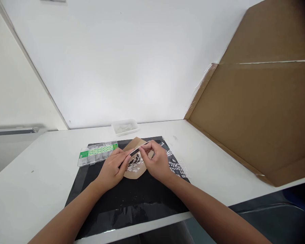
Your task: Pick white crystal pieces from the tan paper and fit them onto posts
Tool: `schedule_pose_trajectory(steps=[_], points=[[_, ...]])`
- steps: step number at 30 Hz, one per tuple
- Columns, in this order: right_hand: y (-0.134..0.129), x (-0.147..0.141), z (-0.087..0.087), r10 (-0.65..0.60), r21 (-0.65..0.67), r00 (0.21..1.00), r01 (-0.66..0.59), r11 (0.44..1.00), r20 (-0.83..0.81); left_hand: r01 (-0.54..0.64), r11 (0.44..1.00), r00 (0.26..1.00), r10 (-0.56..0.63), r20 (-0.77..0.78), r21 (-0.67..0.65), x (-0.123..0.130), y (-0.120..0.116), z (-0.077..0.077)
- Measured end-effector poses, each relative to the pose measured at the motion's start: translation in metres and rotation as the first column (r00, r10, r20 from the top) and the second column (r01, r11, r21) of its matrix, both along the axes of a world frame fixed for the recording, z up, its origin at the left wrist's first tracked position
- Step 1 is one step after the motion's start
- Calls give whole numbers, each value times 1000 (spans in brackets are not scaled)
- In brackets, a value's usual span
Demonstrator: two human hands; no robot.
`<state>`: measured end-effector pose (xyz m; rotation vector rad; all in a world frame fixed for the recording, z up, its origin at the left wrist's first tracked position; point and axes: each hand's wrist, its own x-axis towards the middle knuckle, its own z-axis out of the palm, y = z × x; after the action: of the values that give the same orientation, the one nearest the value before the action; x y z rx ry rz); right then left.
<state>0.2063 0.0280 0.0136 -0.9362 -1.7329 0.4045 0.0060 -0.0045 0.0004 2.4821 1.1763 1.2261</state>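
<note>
Between both hands a thin dark strip with a pale edge point(135, 152) is held at a slant; its exact kind does not show. My left hand point(114, 167) is closed around its lower left end. At the upper right end, my right hand point(156, 162) pinches it between thumb and fingers. Right below lies an open brown paper holder point(134, 175) containing white chips point(135, 166) and some dark bits. The fingers partly hide the strip and the holder. Under all this is a black mat point(132, 196).
A clear compartment case with a green label point(98, 152) lies left of the hands. Rows of small white pieces point(176, 166) sit at the mat's right. Behind stands a translucent tray point(125, 128). Large brown cardboard point(251, 112) borders the white table point(205, 169) on the right.
</note>
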Motion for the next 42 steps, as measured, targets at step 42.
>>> schedule_pose_trajectory(steps=[42], points=[[2, -3, -4, 45, 30, 998, -47, 998, 43, -53, 999, 998, 54, 29, -10, 1, -2, 8]])
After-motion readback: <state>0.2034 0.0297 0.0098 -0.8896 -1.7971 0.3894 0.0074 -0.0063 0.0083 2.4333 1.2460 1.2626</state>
